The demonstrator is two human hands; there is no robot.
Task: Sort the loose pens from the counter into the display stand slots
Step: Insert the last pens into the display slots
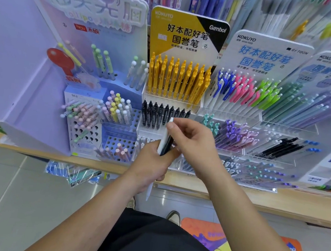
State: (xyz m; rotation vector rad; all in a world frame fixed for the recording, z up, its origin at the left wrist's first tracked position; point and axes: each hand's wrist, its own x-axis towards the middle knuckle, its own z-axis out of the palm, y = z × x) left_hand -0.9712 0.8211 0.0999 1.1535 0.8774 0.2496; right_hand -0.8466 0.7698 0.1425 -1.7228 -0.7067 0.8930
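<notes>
So my left hand point(152, 165) is gripping a white pen point(163, 139) and a black pen point(168, 146) together, upright, just in front of the display stand point(190, 36). My right hand point(193, 142) pinches the white pen's top end.

free: blue hole tray point(114, 140) mostly vacant | blocked: yellow pens point(177, 79) and black pens point(157, 114) packed tight
</notes>
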